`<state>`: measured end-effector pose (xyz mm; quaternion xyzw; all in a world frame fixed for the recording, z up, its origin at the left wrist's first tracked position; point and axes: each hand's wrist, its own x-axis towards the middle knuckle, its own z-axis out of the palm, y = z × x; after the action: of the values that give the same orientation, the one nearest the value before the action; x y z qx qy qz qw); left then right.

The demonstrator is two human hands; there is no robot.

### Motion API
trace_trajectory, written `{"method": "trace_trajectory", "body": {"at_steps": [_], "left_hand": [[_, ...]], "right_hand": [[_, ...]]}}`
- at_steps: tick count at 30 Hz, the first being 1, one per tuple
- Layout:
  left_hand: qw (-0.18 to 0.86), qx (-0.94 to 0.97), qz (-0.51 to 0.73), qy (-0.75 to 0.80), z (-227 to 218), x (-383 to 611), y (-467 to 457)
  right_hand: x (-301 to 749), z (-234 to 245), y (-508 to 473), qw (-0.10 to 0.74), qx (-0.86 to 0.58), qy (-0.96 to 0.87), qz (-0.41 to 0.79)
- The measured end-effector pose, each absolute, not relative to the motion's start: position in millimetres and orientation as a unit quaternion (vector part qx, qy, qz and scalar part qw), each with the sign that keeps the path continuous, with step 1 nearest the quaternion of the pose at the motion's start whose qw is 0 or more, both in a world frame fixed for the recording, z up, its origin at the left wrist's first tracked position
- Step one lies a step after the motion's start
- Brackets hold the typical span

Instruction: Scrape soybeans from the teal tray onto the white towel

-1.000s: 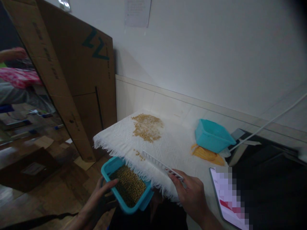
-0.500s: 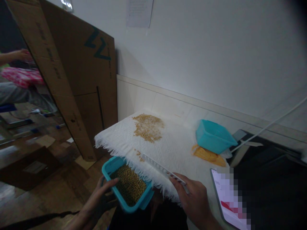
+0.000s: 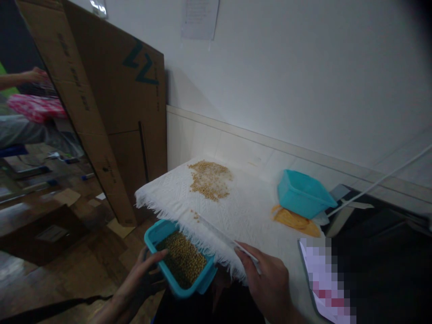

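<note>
My left hand [image 3: 140, 281] grips a teal plastic tray [image 3: 202, 284] full of soybeans [image 3: 180, 258], holding it just below the near edge of a table covered by a white fringed towel [image 3: 249, 211]. My right hand [image 3: 270, 281] is closed on a thin white comb-like scraper [image 3: 224, 236] that lies flat across the towel's near edge, with a few loose beans [image 3: 195, 216] beside its far tip. A larger heap of soybeans [image 3: 209, 179] lies at the towel's far left.
A second teal tray [image 3: 303, 192] stands at the back right beside an orange patch [image 3: 295, 221]. A phone [image 3: 326, 281] lies right of my right hand. A large cardboard sheet [image 3: 111, 103] leans on the wall at left. Another person's arm [image 3: 20, 78] shows far left.
The scraper has slid toward the towel's near edge, pushing the few loose beans closer to the tray. My left hand keeps the tray in place.
</note>
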<state>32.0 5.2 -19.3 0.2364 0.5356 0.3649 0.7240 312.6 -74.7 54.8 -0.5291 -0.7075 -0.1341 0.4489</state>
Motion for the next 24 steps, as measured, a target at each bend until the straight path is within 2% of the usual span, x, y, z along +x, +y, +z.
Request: {"method": "trace_trajectory", "body": {"at_steps": [24], "left_hand": [[0.719, 0.247, 0.379, 0.528, -15, 28, 6]], "right_hand": [[310, 54, -60, 0.445, -0.525, -0.707, -0.165]]}}
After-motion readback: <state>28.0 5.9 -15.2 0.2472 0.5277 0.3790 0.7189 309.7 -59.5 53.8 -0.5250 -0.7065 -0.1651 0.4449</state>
